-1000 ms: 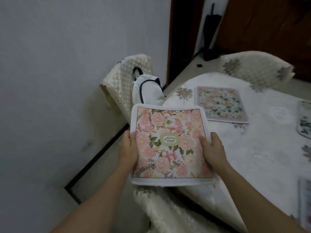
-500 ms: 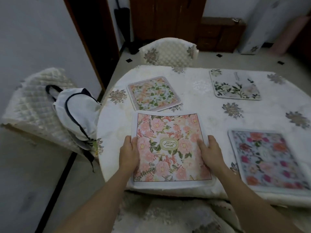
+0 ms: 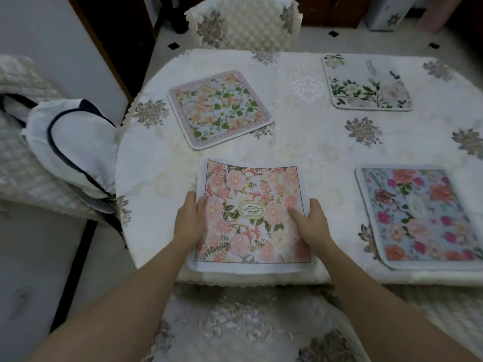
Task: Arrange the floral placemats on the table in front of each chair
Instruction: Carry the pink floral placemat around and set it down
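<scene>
A pink floral placemat with an oval label lies at the near edge of the table, over the chair seat below me. My left hand grips its left edge and my right hand grips its right edge, thumbs on top. Its far edge curls up slightly. Three other mats lie flat: a peach-and-green one at the far left, a white one with green leaves at the far right, a blue one with red roses at the near right.
A quilted chair stands at the table's far side. Another quilted chair at the left carries a white bag with dark trim. A white wall and a dark door frame rise at the far left.
My view swung right from the wall onto the table. Both hands carried the pink placemat forward and lowered it to the table's near edge.
</scene>
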`<state>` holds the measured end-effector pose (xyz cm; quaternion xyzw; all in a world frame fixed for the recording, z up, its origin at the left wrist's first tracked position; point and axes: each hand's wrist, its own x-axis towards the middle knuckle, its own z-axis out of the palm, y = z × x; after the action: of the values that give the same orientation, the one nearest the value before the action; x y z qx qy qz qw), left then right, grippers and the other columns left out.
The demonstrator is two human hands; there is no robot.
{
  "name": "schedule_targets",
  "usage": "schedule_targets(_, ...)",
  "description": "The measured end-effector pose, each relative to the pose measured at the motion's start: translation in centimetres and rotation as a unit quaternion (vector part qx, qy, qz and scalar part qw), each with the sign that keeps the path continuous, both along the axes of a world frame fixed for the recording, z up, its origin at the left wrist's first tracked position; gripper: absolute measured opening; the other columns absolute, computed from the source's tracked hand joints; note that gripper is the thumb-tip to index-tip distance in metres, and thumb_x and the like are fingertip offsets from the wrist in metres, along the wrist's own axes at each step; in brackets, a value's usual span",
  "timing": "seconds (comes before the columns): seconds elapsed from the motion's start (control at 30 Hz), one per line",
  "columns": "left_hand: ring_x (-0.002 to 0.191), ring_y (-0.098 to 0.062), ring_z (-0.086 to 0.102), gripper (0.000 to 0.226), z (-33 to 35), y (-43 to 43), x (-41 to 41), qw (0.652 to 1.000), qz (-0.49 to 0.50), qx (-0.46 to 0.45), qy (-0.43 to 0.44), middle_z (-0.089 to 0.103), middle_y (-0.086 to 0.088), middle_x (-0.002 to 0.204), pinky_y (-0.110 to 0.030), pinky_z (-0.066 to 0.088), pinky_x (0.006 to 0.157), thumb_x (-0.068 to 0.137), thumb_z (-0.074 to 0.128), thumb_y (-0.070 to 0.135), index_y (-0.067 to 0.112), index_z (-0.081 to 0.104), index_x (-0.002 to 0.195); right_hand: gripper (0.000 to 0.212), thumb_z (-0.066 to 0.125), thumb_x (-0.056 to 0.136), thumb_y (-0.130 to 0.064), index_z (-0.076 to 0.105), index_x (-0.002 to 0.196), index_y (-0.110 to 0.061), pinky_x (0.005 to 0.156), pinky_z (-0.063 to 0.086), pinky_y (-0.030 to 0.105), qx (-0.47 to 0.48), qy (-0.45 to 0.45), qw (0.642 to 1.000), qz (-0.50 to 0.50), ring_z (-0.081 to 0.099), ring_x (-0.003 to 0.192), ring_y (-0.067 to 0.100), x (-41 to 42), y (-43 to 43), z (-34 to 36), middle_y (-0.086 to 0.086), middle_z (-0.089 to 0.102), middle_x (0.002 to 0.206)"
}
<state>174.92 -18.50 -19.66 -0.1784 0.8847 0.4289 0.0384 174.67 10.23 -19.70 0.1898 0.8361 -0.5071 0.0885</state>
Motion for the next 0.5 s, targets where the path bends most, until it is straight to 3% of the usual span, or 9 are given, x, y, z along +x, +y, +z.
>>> schedule_targets(0.5,0.061,-0.028,0.049,0.032,-1.2,-0.3,-1.7,0.998,-0.009,-0.038,-0.053,0.050,-0.006,0.068,-0.036,0.031,0.053,0.105,0.036,0.037,0.009,0.037,0.088,0.037,0.067,0.086,-0.043,0.046,0.093,-0.014,0.050,0.038,0.030,0.115,-0.039,0.993,0.001,0.054,0.063,0.016,-1.4,-0.5,-1.4,0.002,0.058,0.078)
